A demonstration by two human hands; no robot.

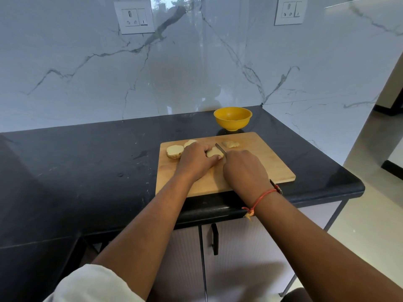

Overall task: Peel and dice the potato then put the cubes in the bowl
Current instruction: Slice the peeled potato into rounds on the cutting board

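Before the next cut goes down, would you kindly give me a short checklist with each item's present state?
1. The left hand holds the potato piece on the cutting board: ok.
2. The right hand grips the knife, blade at the piece: ok.
3. The left hand clear of the blade: cannot tell; its thumb lies close.
4. The bowl upright just behind the board: ok.
5. Peeling finished: not ok; the outer slice at far left shows skin.
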